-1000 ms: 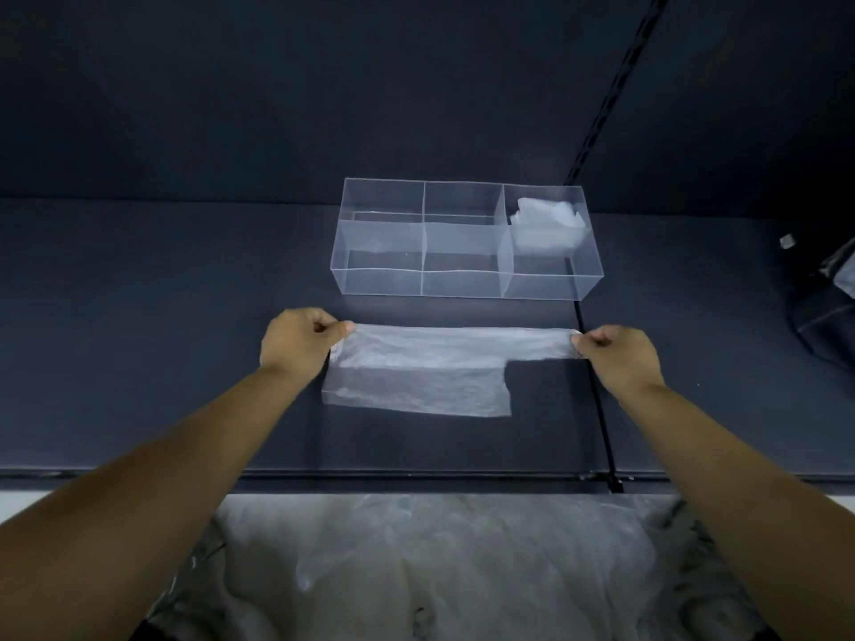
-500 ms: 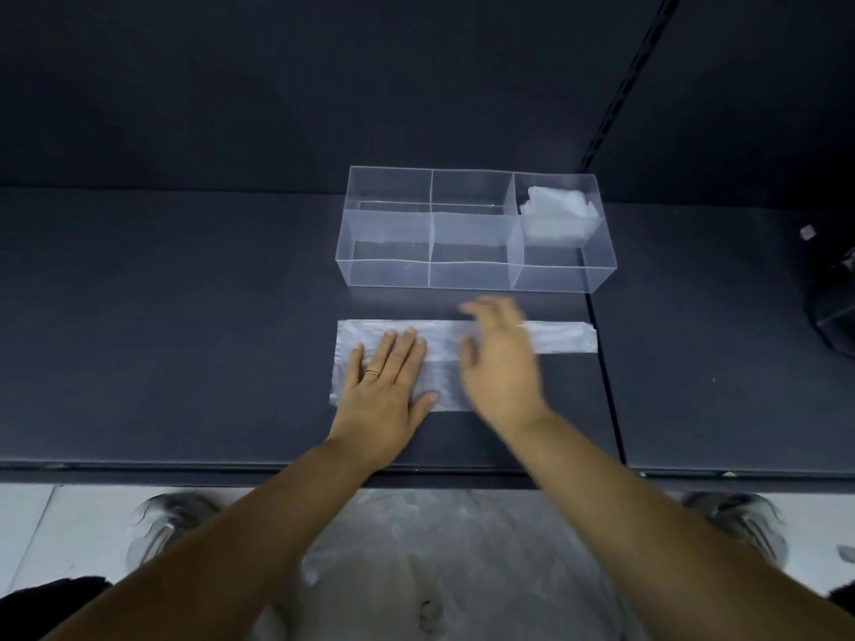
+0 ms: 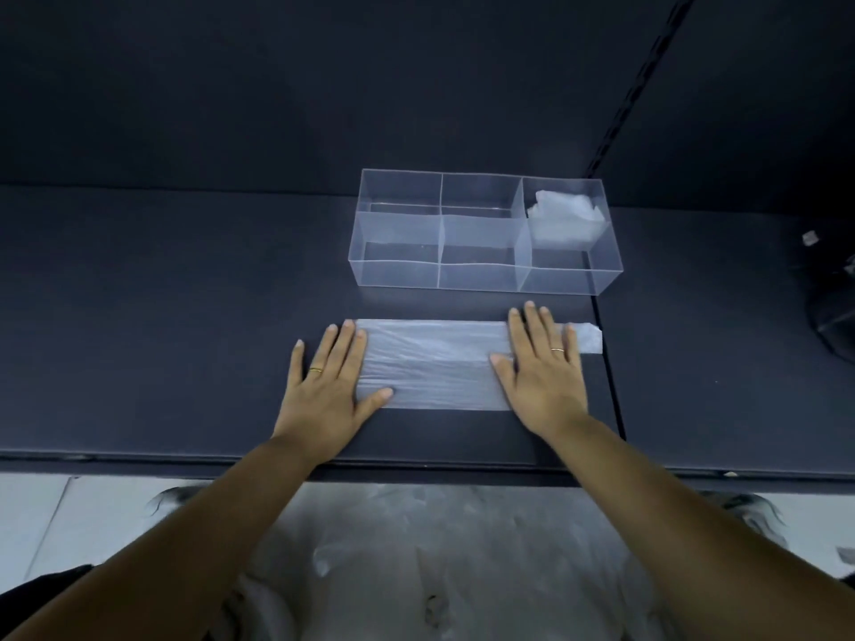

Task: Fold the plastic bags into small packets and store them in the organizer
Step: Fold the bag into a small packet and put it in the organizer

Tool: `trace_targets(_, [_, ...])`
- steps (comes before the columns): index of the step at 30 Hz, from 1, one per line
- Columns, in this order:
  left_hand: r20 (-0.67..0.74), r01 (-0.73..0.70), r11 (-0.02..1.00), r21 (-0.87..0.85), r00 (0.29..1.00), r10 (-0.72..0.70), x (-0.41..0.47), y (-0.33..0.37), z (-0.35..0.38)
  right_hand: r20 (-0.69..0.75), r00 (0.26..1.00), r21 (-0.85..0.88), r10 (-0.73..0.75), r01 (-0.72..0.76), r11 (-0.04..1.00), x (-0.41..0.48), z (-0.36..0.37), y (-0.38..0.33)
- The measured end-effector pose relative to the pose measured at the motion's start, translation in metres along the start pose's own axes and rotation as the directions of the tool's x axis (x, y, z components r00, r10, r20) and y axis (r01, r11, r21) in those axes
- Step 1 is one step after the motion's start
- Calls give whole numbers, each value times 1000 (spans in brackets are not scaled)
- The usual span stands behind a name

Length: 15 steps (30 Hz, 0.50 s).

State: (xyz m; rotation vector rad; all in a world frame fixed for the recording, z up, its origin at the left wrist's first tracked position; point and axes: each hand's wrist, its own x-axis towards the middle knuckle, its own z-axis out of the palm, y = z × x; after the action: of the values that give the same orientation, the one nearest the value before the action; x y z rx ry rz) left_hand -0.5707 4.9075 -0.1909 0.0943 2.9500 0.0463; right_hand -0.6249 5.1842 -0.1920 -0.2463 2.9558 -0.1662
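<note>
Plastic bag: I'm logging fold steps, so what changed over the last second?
Both hands released the pinched ends. The left hand and right hand now press flat on the plastic bag, slid apart toward its ends. The organizer and the packet in its far right compartment stayed put.

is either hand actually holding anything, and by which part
Nothing is gripped. The left hand and right hand lie flat, fingers straight, pressing the plastic bag at its left and right ends.

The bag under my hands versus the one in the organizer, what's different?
The flat bag is a long strip on the table; the stored bag is a small crumpled packet in the organizer. Left hand and right hand press the flat bag; nothing touches the stored bag. Both are translucent plastic.
</note>
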Motion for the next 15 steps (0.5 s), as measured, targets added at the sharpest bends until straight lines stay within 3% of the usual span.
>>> trace_targets(3, [21, 9, 999, -46, 1000, -8, -5, -8, -10, -123, 992, 95, 7, 4, 995, -17, -13, 11])
trace_targets(6, [-108, -104, 988, -118, 990, 91, -12, 13, -23, -224, 968, 225, -109, 161, 961, -46, -22, 18])
trace_targets(10, [-140, -366, 911, -191, 929, 344, -21, 60, -22, -200, 967, 254, -155, 204, 945, -64, -20, 17])
trace_targets(15, [-79, -279, 934, -223, 960, 268, -17, 78, -7, -66, 991, 268, -117, 130, 955, -48, -25, 5])
